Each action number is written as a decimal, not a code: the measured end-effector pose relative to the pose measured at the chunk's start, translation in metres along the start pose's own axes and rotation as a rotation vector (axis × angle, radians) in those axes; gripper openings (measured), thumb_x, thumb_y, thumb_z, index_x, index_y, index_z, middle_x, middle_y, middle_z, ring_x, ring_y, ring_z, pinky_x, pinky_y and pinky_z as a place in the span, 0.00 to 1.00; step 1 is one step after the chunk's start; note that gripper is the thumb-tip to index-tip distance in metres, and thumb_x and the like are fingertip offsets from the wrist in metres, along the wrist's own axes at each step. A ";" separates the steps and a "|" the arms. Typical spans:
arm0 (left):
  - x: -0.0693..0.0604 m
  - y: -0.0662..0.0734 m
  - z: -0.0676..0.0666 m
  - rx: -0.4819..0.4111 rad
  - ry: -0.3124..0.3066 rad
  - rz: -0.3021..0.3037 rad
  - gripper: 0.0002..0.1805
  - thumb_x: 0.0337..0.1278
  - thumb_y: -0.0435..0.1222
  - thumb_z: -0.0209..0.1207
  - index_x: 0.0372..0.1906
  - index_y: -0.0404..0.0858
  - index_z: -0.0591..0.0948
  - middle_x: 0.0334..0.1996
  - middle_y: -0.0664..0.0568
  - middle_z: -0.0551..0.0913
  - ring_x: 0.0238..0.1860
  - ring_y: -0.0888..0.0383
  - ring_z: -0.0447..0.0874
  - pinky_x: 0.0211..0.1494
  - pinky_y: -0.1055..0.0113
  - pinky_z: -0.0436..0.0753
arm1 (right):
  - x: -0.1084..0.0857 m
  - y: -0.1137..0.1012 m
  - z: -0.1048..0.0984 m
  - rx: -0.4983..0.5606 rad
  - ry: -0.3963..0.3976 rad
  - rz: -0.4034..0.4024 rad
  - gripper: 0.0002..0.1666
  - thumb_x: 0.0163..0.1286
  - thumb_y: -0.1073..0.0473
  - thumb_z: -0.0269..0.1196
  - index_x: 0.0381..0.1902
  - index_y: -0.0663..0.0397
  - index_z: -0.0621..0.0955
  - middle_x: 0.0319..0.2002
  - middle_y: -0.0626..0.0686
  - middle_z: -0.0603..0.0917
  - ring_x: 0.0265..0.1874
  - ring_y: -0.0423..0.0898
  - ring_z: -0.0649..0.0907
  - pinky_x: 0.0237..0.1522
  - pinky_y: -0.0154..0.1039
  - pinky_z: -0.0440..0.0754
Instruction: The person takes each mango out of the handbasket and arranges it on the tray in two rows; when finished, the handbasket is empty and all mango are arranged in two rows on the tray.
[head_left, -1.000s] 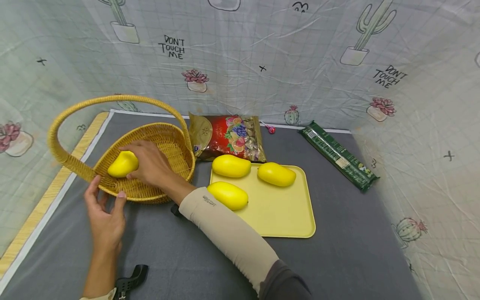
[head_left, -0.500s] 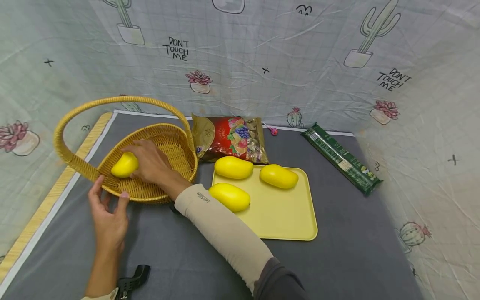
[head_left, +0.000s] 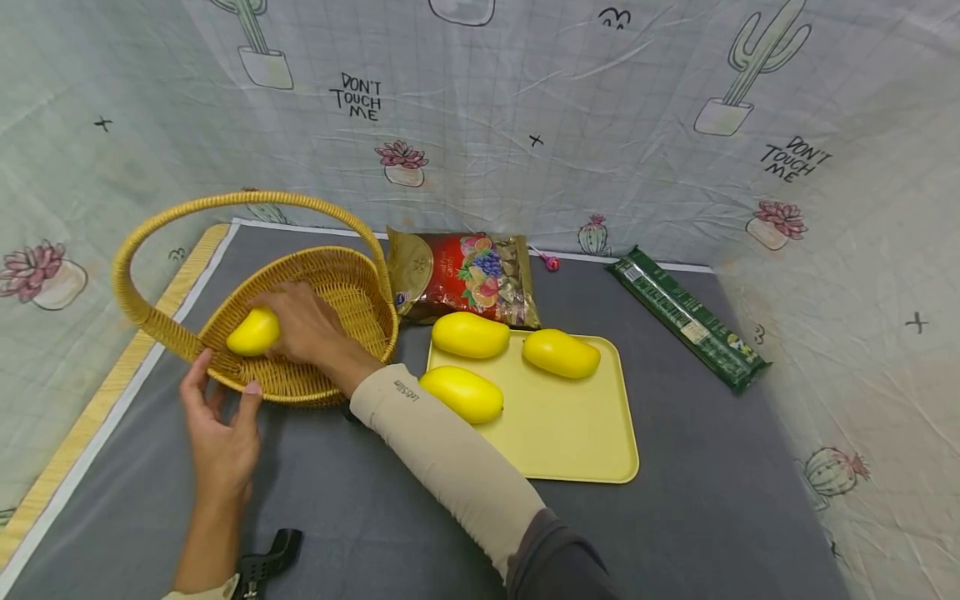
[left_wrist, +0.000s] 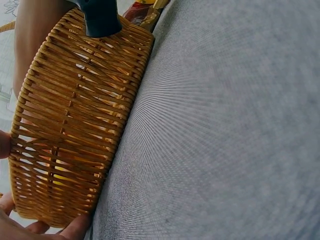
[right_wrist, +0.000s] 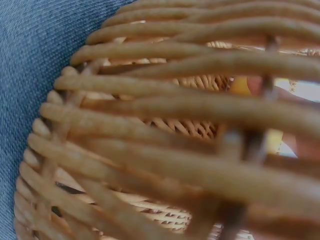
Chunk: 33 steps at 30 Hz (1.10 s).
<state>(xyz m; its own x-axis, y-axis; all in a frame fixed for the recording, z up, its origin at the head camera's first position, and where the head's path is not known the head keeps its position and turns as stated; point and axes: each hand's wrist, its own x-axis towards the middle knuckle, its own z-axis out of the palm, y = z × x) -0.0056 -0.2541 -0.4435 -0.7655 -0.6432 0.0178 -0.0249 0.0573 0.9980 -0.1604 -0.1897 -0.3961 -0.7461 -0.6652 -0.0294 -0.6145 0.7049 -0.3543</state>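
Observation:
A yellow wicker basket with a tall arched handle stands at the left of the table in the head view. Inside its left end lies a yellow mango, held by my right hand, whose fingertips are partly hidden behind it. My left hand grips the basket's near left end, thumb at the rim and fingers by the handle's foot. The left wrist view shows those fingers against the woven wall. Through the weave in the right wrist view, only scraps of yellow and skin show.
Right of the basket is a yellow tray bearing three more mangoes. Behind it lie a red and gold candy bag and a small pink lollipop. A long green packet rests at the right. A patterned cloth backdrop closes the back.
The head view has shifted slightly, moving the whole scene a little to the right. Both hands keep nearly the same places, on the mango and the basket.

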 end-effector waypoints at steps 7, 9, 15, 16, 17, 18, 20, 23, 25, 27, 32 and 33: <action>0.001 0.001 0.001 0.000 -0.004 -0.003 0.37 0.67 0.35 0.58 0.75 0.58 0.57 0.79 0.60 0.48 0.78 0.50 0.50 0.76 0.43 0.55 | -0.003 0.003 -0.002 0.021 0.005 0.000 0.41 0.54 0.42 0.76 0.65 0.19 0.72 0.64 0.33 0.73 0.64 0.36 0.69 0.58 0.30 0.73; 0.001 0.001 0.001 0.006 -0.003 -0.004 0.37 0.67 0.34 0.57 0.75 0.59 0.57 0.79 0.60 0.48 0.78 0.50 0.51 0.76 0.43 0.55 | -0.005 0.003 -0.003 0.023 0.005 -0.004 0.41 0.54 0.41 0.76 0.65 0.20 0.72 0.64 0.33 0.73 0.65 0.36 0.69 0.59 0.30 0.73; 0.001 0.000 0.001 0.007 -0.005 -0.012 0.37 0.67 0.34 0.57 0.75 0.58 0.57 0.79 0.60 0.48 0.79 0.49 0.51 0.76 0.43 0.55 | -0.013 0.005 -0.007 0.047 0.018 0.002 0.42 0.54 0.39 0.75 0.67 0.21 0.71 0.68 0.32 0.71 0.68 0.35 0.68 0.62 0.31 0.72; 0.001 0.000 0.001 0.004 -0.003 -0.013 0.37 0.67 0.34 0.57 0.75 0.58 0.57 0.79 0.60 0.48 0.79 0.49 0.50 0.76 0.43 0.55 | -0.015 0.006 -0.009 0.056 0.024 0.004 0.43 0.54 0.39 0.75 0.67 0.21 0.71 0.68 0.32 0.71 0.68 0.35 0.68 0.63 0.31 0.72; 0.001 0.000 0.001 0.003 -0.001 -0.011 0.37 0.67 0.34 0.57 0.75 0.58 0.57 0.79 0.60 0.48 0.79 0.49 0.50 0.76 0.43 0.55 | -0.017 0.006 -0.010 0.066 0.031 0.006 0.43 0.53 0.38 0.75 0.67 0.21 0.71 0.68 0.32 0.71 0.69 0.35 0.68 0.63 0.31 0.72; 0.001 0.000 0.001 0.002 0.001 -0.010 0.37 0.67 0.34 0.57 0.75 0.58 0.57 0.79 0.59 0.48 0.79 0.49 0.50 0.76 0.43 0.55 | -0.019 0.006 -0.011 0.075 0.038 0.005 0.44 0.53 0.38 0.75 0.67 0.21 0.71 0.68 0.32 0.71 0.69 0.35 0.68 0.63 0.31 0.72; 0.001 0.000 0.001 0.008 0.006 -0.006 0.37 0.67 0.33 0.57 0.75 0.58 0.57 0.79 0.60 0.49 0.78 0.49 0.51 0.76 0.43 0.56 | -0.024 0.007 -0.014 0.099 0.056 0.006 0.45 0.53 0.38 0.75 0.68 0.21 0.70 0.69 0.32 0.71 0.69 0.35 0.68 0.63 0.32 0.72; 0.001 0.000 0.001 0.023 0.010 -0.004 0.37 0.67 0.33 0.57 0.75 0.59 0.57 0.79 0.60 0.49 0.78 0.49 0.51 0.76 0.44 0.57 | -0.032 0.008 -0.020 0.127 0.083 0.009 0.45 0.52 0.39 0.76 0.68 0.22 0.70 0.69 0.33 0.71 0.69 0.36 0.68 0.63 0.32 0.72; 0.001 0.001 0.001 0.035 0.011 -0.004 0.37 0.67 0.34 0.56 0.75 0.59 0.57 0.79 0.60 0.48 0.78 0.49 0.51 0.76 0.44 0.57 | -0.038 0.008 -0.024 0.141 0.097 0.014 0.45 0.52 0.39 0.76 0.68 0.22 0.71 0.70 0.33 0.70 0.69 0.37 0.69 0.62 0.33 0.73; 0.001 0.001 0.001 0.039 0.010 -0.010 0.37 0.68 0.34 0.56 0.75 0.59 0.56 0.79 0.60 0.48 0.79 0.50 0.50 0.76 0.43 0.56 | -0.044 0.007 -0.029 0.150 0.110 0.020 0.45 0.52 0.39 0.76 0.68 0.22 0.71 0.70 0.34 0.70 0.69 0.38 0.69 0.61 0.33 0.74; 0.001 0.001 0.001 0.045 0.008 -0.019 0.37 0.68 0.34 0.56 0.75 0.60 0.56 0.79 0.61 0.47 0.80 0.50 0.49 0.77 0.42 0.54 | -0.063 0.010 -0.042 0.156 0.160 0.005 0.45 0.52 0.38 0.75 0.68 0.22 0.71 0.70 0.36 0.71 0.69 0.38 0.68 0.62 0.35 0.74; 0.001 0.001 0.001 0.051 0.009 -0.020 0.37 0.68 0.35 0.56 0.75 0.61 0.56 0.79 0.61 0.47 0.80 0.51 0.49 0.77 0.42 0.54 | -0.067 0.011 -0.045 0.152 0.170 -0.002 0.45 0.52 0.38 0.75 0.68 0.23 0.71 0.70 0.37 0.71 0.69 0.38 0.68 0.63 0.35 0.74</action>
<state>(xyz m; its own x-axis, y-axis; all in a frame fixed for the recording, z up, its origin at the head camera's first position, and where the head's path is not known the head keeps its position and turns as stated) -0.0066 -0.2538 -0.4428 -0.7587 -0.6514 -0.0017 -0.0730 0.0825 0.9939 -0.1284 -0.1264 -0.3563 -0.7854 -0.6062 0.1251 -0.5800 0.6499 -0.4911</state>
